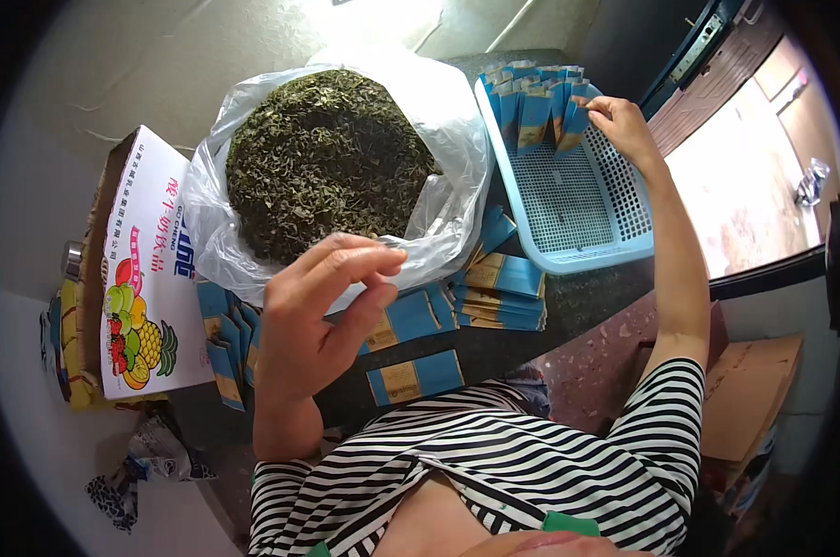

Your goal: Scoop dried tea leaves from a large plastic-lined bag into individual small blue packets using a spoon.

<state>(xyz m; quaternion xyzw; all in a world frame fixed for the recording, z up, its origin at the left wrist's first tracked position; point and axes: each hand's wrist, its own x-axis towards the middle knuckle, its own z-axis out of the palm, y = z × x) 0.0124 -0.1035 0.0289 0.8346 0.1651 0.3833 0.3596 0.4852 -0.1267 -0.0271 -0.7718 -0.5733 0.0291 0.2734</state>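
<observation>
My right hand (618, 125) is over the far end of a light blue plastic basket (566, 266). Its fingertips pinch the top of a blue-and-tan packet (572, 129), which stands beside several similar upright packets (521, 104). My left hand (329, 306) is raised in front of a clear plastic bag (455, 132) of dried leaves (322, 160). Its fingers are bent, with a gap to the thumb, and nothing shows between them. Near my body, one flat packet (416, 377) lies on the dark tabletop (489, 358). A stack of packets (500, 296) lies between bag and basket.
More packets (228, 341) lean together left of my left hand. A white cardboard box with fruit pictures (152, 278) stands at the left. Behind the bag rises a pale wall (183, 63). A brown carton (751, 390) sits low at the right, near a bright doorway (747, 181).
</observation>
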